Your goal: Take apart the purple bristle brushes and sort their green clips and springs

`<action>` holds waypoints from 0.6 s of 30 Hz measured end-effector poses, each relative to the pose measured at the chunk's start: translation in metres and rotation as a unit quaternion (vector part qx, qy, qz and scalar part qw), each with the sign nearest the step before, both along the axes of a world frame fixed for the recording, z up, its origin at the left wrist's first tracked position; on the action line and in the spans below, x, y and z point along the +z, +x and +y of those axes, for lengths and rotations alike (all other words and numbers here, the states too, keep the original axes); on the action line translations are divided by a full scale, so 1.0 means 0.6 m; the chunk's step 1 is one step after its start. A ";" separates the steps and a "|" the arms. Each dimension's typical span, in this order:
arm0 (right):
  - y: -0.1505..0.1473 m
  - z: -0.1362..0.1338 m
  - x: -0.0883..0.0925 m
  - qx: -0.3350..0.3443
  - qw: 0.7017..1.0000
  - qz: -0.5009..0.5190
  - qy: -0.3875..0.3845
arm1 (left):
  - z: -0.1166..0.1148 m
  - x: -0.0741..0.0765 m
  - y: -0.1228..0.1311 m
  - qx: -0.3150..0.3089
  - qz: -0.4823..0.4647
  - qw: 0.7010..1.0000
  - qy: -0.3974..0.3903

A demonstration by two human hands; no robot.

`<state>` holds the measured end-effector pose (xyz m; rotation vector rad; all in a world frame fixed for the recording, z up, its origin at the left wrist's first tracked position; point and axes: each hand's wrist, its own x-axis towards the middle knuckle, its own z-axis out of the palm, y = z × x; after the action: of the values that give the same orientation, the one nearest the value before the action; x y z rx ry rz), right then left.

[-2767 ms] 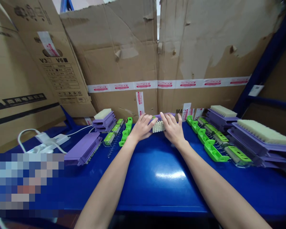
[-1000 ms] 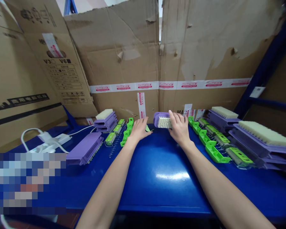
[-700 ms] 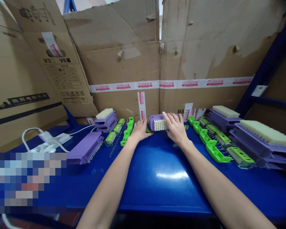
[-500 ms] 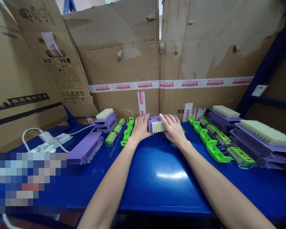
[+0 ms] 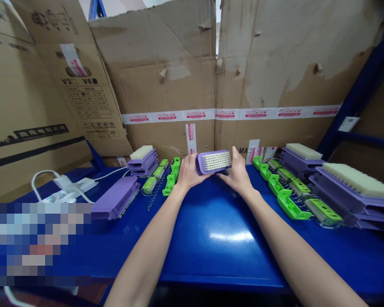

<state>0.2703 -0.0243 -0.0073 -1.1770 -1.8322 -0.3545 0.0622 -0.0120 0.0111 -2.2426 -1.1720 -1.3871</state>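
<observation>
My left hand (image 5: pixel 188 171) is closed round the left end of a purple scrubbing brush (image 5: pixel 215 162), held just above the table with its cream bristles towards me. Beside the brush's right end is my right hand (image 5: pixel 239 172), thumb and fingers spread apart. Its thumb is near the brush's lower edge; whether it touches I cannot tell. Left of my left hand lie green plastic handle pieces (image 5: pixel 169 183), a row of metal springs (image 5: pixel 156 192) and clear parts with green tops (image 5: pixel 149 184). More green handle pieces (image 5: pixel 289 207) lie to the right of my right hand.
Stacked purple brush bodies (image 5: pixel 355 200) stand on the right, others (image 5: pixel 144 164) at the back left. One purple body (image 5: pixel 117 198) lies bristles down. A white power strip (image 5: pixel 72 189) with cables is at left. Cardboard sheets (image 5: pixel 166 85) wall the back of the blue table (image 5: pixel 211 251).
The brush has turned so more of its bristle face shows. My right hand has come off its top and opened at the right end; my left hand keeps hold.
</observation>
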 end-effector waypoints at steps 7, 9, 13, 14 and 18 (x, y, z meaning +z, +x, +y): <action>0.027 0.007 -0.025 -0.098 0.967 0.033 -0.235 | -0.012 0.024 0.017 -0.027 -0.252 0.966 -0.051; 0.028 0.005 -0.025 -0.111 0.959 0.034 -0.258 | -0.011 0.031 0.022 -0.035 -0.303 0.951 -0.054; 0.026 0.005 -0.027 -0.121 0.963 0.052 -0.236 | -0.005 0.037 0.030 -0.036 -0.374 0.923 -0.084; 0.026 0.006 -0.028 -0.122 0.965 0.061 -0.226 | -0.004 0.036 0.031 -0.031 -0.380 0.919 -0.099; 0.029 0.013 -0.032 -0.120 0.964 0.102 -0.215 | -0.005 0.030 0.038 -0.024 -0.366 0.917 -0.158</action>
<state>0.2874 -0.0166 -0.0264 -1.6754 -1.6318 0.0396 0.0852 -0.0151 0.0288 -1.9764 -1.6620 -2.3185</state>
